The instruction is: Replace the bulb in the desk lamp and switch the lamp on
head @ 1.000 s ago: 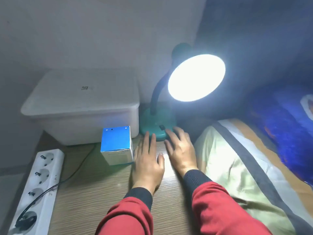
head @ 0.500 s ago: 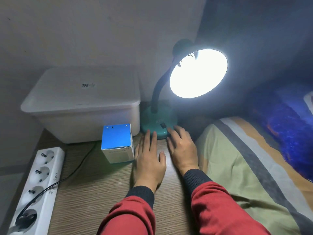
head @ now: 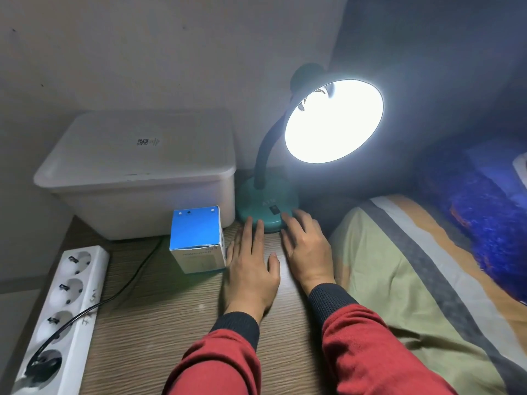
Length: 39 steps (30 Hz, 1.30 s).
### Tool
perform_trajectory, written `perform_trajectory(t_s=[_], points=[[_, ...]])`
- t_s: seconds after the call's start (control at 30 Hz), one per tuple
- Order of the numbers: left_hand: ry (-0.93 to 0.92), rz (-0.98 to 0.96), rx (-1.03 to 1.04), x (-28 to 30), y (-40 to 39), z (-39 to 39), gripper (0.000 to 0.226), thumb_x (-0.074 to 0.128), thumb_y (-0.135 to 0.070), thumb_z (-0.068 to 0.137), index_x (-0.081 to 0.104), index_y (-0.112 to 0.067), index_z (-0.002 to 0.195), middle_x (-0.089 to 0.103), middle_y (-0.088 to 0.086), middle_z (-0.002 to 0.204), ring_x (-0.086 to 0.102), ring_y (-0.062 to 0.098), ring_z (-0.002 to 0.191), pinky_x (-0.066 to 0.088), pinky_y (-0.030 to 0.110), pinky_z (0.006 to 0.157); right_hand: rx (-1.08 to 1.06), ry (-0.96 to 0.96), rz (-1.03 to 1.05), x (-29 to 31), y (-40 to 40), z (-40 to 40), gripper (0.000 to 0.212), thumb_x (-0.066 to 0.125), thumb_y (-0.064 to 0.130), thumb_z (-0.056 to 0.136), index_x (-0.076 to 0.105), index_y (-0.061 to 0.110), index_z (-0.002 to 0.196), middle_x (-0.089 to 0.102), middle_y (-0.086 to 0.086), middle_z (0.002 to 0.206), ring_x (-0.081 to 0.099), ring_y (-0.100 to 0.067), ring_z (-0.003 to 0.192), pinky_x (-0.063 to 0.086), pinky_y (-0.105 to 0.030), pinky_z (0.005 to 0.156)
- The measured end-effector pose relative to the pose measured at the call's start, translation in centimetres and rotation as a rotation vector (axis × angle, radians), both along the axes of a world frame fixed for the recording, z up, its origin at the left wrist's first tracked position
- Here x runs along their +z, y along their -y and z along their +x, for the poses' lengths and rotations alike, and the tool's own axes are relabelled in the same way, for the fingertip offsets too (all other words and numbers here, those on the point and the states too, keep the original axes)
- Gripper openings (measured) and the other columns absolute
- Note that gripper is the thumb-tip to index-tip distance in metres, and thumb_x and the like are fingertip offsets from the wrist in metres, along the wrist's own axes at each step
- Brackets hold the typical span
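The desk lamp (head: 285,155) is seen standing at the back of the wood-grain tabletop (head: 159,315), its round teal plastic base (head: 258,208) just beside a white lidded plastic tub (head: 137,172). A dark ribbed gooseneck (head: 266,149) curves up from the base to a dome-shaped shade (head: 333,121), whose mouth is filled with a white glare; the bulb itself is lost in that glare. A small black rocker switch (head: 274,210) is set in the top of the base.

The left hand (head: 251,269) is laid flat on the tabletop, palm down, fingers straight and released, with nothing held; its fingertips (head: 249,223) reach the rim of the base. The right hand (head: 306,246) is laid flat likewise, open and empty, its fingertips (head: 286,216) resting on the base edge just beside the switch. Both wrists are covered by dark knitted cuffs and red sleeves (head: 368,349).

A cube-shaped cardboard box (head: 196,238), blue on top and white on its sides, is set left of the left hand. A white power strip (head: 60,312) with round sockets lies at the left edge, with one black plug (head: 42,363) and cable inserted. Striped bedding (head: 413,280) is seen to the right.
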<state>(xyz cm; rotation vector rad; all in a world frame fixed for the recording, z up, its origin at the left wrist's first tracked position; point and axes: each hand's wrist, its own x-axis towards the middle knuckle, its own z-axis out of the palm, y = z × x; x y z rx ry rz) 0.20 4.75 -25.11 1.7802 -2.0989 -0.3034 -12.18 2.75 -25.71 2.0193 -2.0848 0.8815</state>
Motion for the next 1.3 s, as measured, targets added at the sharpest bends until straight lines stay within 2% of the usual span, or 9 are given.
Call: perform_trajectory(t_s=[0.1,0.3,0.4,0.63,0.7,0.77,0.9,1.1,1.3], points=[[-0.003,-0.006,0.004,0.1,-0.1,0.1,0.071,0.028,-0.04,0.079,0.032,-0.016,0.146,0.026,0.005,0.156,0.037,0.024,0.138,0.029,0.037,0.116,0.014,0.026,0.002,0.1,-0.1,0.0,0.033,0.049,0.024,0.084,0.066,0.014,0.111,0.067,-0.01,0.108,0.064,-0.03,0.082,0.056,-0.03,0.061],[-0.019,0.023,-0.009,0.4,-0.3,0.0,0.068,0.032,-0.038,0.083,0.027,-0.017,0.147,0.02,0.003,0.158,0.032,0.022,0.141,0.024,0.035,0.118,0.082,0.013,0.099,0.9,-0.1,-0.2,0.044,0.042,0.035,0.091,0.054,0.029,0.132,0.06,-0.013,0.116,0.057,-0.03,0.089,0.052,-0.03,0.059],[-0.037,0.038,-0.013,0.4,-0.2,0.1,0.068,0.041,-0.034,0.085,0.024,-0.018,0.148,0.016,0.002,0.159,0.028,0.021,0.143,0.022,0.035,0.12,0.095,0.022,0.128,1.0,0.0,-0.3,0.044,0.04,0.036,0.091,0.054,0.03,0.133,0.059,-0.015,0.118,0.058,-0.032,0.092,0.053,-0.032,0.059],[-0.041,0.061,-0.024,0.7,-0.2,0.0,0.067,0.041,-0.034,0.088,0.019,-0.019,0.15,0.011,0.0,0.16,0.023,0.019,0.145,0.018,0.034,0.121,0.11,0.019,0.182,1.8,0.7,-0.5,0.046,0.034,0.04,0.092,0.058,0.027,0.129,0.056,-0.018,0.117,0.055,-0.036,0.097,0.053,-0.037,0.063],[-0.04,0.076,-0.025,0.6,-0.1,0.0,0.067,0.042,-0.034,0.09,0.015,-0.02,0.15,0.007,0.0,0.161,0.019,0.017,0.146,0.015,0.033,0.122,0.103,0.03,0.222,2.1,1.1,-0.5,0.042,0.037,0.038,0.095,0.055,0.028,0.131,0.051,-0.017,0.122,0.051,-0.035,0.106,0.054,-0.041,0.072],[-0.044,0.038,-0.02,0.5,-0.2,0.1,0.066,0.039,-0.034,0.087,0.023,-0.017,0.149,0.015,0.003,0.159,0.025,0.021,0.144,0.021,0.036,0.12,0.092,0.038,0.233,2.2,1.2,-0.4,0.041,0.04,0.038,0.095,0.054,0.028,0.132,0.049,-0.017,0.124,0.049,-0.034,0.109,0.054,-0.043,0.077],[-0.078,-0.002,-0.017,0.5,-0.5,0.1,0.069,0.031,-0.039,0.082,0.032,-0.013,0.146,0.025,0.007,0.157,0.027,0.027,0.144,0.025,0.036,0.113,0.073,0.062,0.213,2.2,1.4,0.2,0.043,0.042,0.038,0.09,0.061,0.022,0.126,0.053,-0.022,0.119,0.055,-0.038,0.102,0.055,-0.041,0.078],[-0.1,0.013,-0.046,0.6,-0.6,0.2,0.065,0.045,-0.03,0.091,0.02,-0.016,0.15,0.013,0.004,0.16,0.014,0.023,0.147,0.007,0.028,0.113,0.072,0.004,0.242,2.3,1.1,0.1,0.045,0.052,0.032,0.092,0.051,0.021,0.135,0.046,-0.019,0.13,0.05,-0.034,0.111,0.054,-0.043,0.081],[-0.179,-0.024,0.003,0.8,-0.9,0.1,0.06,0.052,-0.02,0.089,0.033,-0.007,0.145,0.029,0.014,0.154,0.029,0.028,0.142,0.021,0.034,0.115,0.106,0.048,0.266,1.5,-1.9,0.4,0.056,0.057,0.019,0.089,0.043,0.015,0.142,0.039,-0.023,0.146,0.049,-0.039,0.123,0.053,-0.048,0.09]])
